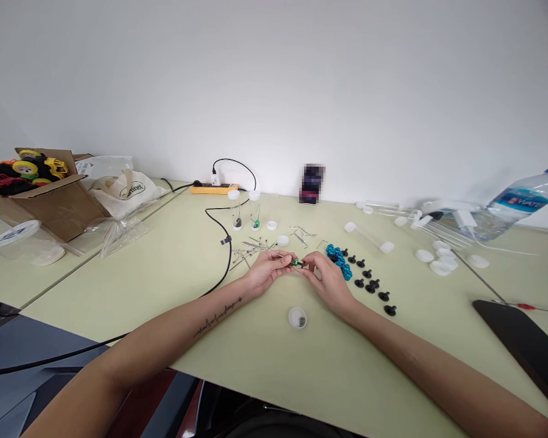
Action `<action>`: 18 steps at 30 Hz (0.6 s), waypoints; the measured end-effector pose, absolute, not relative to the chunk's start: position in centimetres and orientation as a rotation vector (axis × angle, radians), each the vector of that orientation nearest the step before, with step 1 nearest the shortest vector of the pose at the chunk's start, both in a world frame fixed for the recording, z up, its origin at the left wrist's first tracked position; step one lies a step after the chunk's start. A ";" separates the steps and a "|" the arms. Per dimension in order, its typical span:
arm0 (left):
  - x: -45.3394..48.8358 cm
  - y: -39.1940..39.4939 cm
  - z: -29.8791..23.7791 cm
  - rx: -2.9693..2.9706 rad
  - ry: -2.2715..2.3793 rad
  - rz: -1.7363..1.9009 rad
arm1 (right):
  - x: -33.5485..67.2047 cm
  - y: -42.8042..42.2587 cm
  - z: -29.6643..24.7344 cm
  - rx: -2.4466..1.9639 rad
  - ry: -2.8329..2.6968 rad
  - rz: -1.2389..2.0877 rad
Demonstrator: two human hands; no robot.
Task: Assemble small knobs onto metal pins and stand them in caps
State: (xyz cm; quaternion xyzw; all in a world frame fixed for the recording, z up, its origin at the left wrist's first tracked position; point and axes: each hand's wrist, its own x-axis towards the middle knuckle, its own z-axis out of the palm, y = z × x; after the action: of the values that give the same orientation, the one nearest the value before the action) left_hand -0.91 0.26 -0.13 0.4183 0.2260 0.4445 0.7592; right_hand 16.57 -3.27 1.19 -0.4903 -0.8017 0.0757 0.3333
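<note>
Mid-table, my left hand [267, 272] pinches a small shiny green part [295, 263]. Facing it, my right hand [329, 285] has its fingertips closed on a small black knob-like piece [302, 264], which meets the green part end to end. Fingers cover much of both, so I cannot tell how they are joined. A white cap [297, 318] with small metal bits in it lies below my hands. To the right are a cluster of blue parts [342, 260] and several black flanged knobs [367, 274]. Thin metal rods [251, 246] are strewn beyond my left hand.
Two clear capped tubes [254, 211] stand at the back beside a power strip [214, 189]. A black cable [229, 261] crosses the left side. A cardboard box [64, 207] sits far left. At right are a clear tube [369, 237], white caps [441, 266], a water bottle [520, 201] and a dark tablet-like slab [520, 347].
</note>
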 end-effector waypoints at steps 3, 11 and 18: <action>-0.9 0.3 -0.1 0.927 0.501 0.964 | 16.5 -3.3 1.5 -1.326 -2.110 0.229; -0.9 0.3 -0.1 0.909 0.493 0.974 | 16.6 -3.3 1.1 -1.292 -2.085 0.224; -0.9 0.4 -0.3 0.922 0.478 0.966 | 16.6 -3.2 1.1 -1.274 -2.087 0.245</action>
State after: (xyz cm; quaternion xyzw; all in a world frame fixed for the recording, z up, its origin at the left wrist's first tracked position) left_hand -0.92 0.44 -0.32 0.4231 0.2196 0.4435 0.7590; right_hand 16.65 -3.22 1.15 -0.4883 -0.8000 0.0938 0.3357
